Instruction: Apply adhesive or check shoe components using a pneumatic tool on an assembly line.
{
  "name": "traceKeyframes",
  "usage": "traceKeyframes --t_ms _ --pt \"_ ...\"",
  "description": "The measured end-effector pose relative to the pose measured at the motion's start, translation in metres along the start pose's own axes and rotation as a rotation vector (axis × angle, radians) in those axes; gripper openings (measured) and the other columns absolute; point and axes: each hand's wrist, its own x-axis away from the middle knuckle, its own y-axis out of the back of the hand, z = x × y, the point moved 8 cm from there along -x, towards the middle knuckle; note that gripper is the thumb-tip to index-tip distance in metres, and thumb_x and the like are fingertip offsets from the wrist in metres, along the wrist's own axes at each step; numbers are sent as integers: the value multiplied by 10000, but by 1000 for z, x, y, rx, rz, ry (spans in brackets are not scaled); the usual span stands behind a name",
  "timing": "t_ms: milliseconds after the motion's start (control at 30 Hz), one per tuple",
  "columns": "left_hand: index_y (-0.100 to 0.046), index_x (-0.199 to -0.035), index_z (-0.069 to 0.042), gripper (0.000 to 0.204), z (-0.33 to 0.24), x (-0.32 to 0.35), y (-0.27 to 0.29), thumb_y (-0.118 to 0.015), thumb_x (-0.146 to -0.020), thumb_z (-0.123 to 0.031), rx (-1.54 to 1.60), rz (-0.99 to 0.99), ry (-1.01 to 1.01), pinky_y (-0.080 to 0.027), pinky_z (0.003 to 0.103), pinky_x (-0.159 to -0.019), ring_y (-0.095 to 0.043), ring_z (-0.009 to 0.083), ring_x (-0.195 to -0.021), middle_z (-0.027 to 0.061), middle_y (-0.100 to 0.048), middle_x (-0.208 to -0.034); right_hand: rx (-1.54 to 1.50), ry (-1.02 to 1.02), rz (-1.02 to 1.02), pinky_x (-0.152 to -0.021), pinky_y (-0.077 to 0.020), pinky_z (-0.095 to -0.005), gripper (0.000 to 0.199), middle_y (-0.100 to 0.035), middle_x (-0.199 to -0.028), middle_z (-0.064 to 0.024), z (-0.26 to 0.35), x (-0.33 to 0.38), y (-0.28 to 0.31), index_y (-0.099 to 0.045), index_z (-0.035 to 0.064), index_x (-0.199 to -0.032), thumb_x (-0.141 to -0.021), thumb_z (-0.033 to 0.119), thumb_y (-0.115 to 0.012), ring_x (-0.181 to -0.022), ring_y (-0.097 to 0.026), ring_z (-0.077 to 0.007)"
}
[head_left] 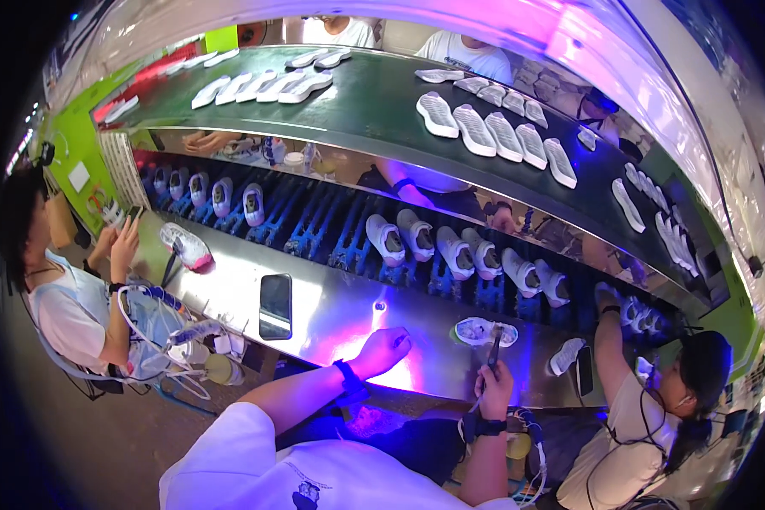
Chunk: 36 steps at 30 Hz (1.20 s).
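My right hand [494,387] is closed around the handle of a brush [495,347]. The brush head touches a white shoe sole [473,330] with a greenish edge, which lies on the metal bench to the right of centre. Loosely curled into a fist, my left hand [384,351] is over the bench to the left of that sole, with nothing visible in it. Both wrists wear dark bands. A small round fitting [380,306] is in the bench just beyond my left hand.
A black phone [275,306] lies on the metal bench [229,285]. White shoes [456,253] stand on a rack line behind it. Above, a dark green conveyor [365,98] carries white soles [474,130]. Co-workers sit left [76,297] and right [646,408]; the right one reaches into the rack.
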Motion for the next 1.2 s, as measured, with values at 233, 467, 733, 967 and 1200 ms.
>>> traceKeyframes --t_ms 233,467,733,967,1200 --pt "-753 -955 -42 200 -4 -86 70 -662 -907 -214 -303 194 -2 -562 377 -709 -711 222 -753 119 -748 -831 -129 -21 -38 -413 -363 -228 328 -581 -773 -19 -7 9 11 -601 -2 -1294 -967 18 -624 -516 -513 -73" --pt "-740 -960 -76 313 -8 -219 130 -731 -842 -367 -939 -55 74 -586 441 -832 -732 343 -964 169 -754 -984 -124 -20 -81 -413 -396 -229 298 -602 -787 -23 -6 2 13 -606 -11 -1252 -956 -2 -635 -527 -538 -73" --pt "-776 -1069 -93 330 50 -270 103 -700 -889 -359 -1020 -93 494 -593 416 -880 -731 287 -1089 128 -756 -1152 -52 -39 -74 -413 -403 -228 268 -605 -788 -23 -8 2 14 -602 -8 -1233 -967 6 -632 -525 -537 -70" --pt "-775 -1101 -77 476 60 -256 120 -679 -845 -466 -846 -129 523 -578 434 -911 -719 336 -1107 168 -749 -1165 -15 -33 -131 -402 -394 -227 241 -599 -768 -21 -4 2 21 -608 -6 -1201 -962 5 -635 -514 -535 -69" --pt "-769 -1055 -37 619 28 -247 155 -654 -837 -605 -920 -154 381 -585 450 -879 -734 355 -1036 195 -753 -1100 39 -18 -91 -396 -384 -224 225 -592 -758 -14 -8 -5 29 -610 -1 -1178 -955 0 -640 -500 -527 -67"
